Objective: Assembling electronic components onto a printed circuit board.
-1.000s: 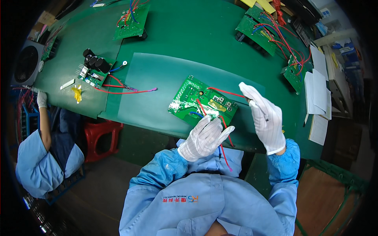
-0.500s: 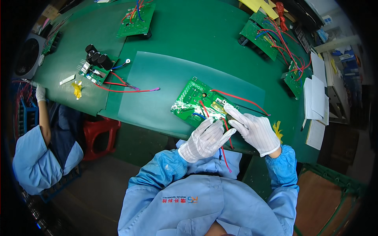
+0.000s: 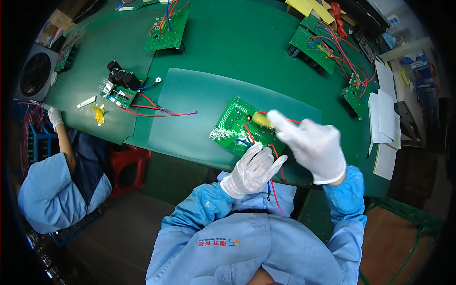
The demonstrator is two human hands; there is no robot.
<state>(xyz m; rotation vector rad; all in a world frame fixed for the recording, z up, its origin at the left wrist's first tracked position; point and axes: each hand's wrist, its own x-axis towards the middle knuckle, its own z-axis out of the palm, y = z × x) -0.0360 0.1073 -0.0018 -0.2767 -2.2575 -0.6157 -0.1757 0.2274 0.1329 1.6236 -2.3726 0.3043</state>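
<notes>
A green circuit board (image 3: 231,125) lies with its soldered side up in front of me, with red and blue wires coming off it. My left hand (image 3: 249,175), in a white striped glove, grips the board's near edge, its fingers together and the thumb apart. Above the board's right side, my gloved right hand (image 3: 311,149) is smeared by motion. Its fingertips are closed on a strip of yellow tape (image 3: 262,119), also blurred, at the board's upper right. Some wires hang past the table edge beside my left hand.
Under the board spreads a translucent mat (image 3: 183,102). A board with black capacitors (image 3: 124,79) lies left, near crumpled yellow tape (image 3: 99,114). More wired boards (image 3: 311,47) stand at the back right, papers (image 3: 380,116) at the right edge. A co-worker (image 3: 54,187) sits at left.
My right hand has risen off the board and moved up with yellow tape at its fingertips. The left hand stays at the near edge. The whole view has shifted slightly.
</notes>
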